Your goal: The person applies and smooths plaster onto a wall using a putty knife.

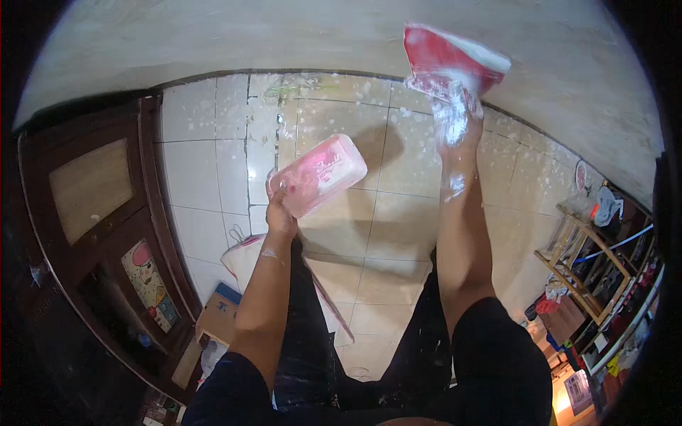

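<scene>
My left hand (281,215) grips one end of a pink rectangular plastic container (312,186) smeared with white paste, held out over the floor. My right hand (456,121), caked in white paste, is closed around a red flat spreader (442,62) with white paste along its side. The spreader is up at the pale grey wall (284,35); whether its edge touches the wall I cannot tell. White smears also mark my right forearm. The fingers of my right hand are partly hidden by the paste and the spreader.
Cream floor tiles (341,234) are spattered white along the wall's foot. Dark wooden cabinet doors (114,167) stand at left, near a cardboard box (217,319). Behind my left arm lies a white flat piece (334,312). At right are a wooden frame (586,266) and cluttered shelves.
</scene>
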### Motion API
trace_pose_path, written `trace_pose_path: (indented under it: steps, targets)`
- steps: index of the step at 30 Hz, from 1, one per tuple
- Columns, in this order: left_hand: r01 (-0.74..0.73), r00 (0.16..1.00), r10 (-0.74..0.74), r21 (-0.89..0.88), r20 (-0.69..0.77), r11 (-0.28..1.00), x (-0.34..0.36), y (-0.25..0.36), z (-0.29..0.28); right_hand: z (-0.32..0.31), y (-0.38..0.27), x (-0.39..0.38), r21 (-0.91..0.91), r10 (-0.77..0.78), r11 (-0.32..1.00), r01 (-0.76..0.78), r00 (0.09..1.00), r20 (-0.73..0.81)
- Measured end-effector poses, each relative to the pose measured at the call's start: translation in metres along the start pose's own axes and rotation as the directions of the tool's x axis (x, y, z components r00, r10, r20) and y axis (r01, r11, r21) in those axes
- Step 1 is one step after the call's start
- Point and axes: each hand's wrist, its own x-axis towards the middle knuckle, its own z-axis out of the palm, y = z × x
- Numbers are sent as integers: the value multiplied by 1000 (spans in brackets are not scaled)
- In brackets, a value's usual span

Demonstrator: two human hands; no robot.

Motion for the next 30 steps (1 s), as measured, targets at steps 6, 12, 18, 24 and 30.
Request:
trace_pose_path:
  steps: [6,12,18,24,30]
  targets:
    - [-34,998,32,37,46,999,5,5,12,-53,85,54,197,266,953,-230,947,-178]
    - [59,996,-57,19,-68,998,0,8,9,-89,115,18,272,423,893,-358,873,-242]
    - [72,997,-72,-3,16,997,1,11,15,-54,51,-8,262,236,946,-190,959,-155]
    - [110,994,-111,-50,-14,993,14,9,12,-14,-4,22,242,46,970,-6,986,-160]
    - [43,999,-43,-1,10,999,17,-1,13,-91,99,58,324,284,928,-185,913,-291]
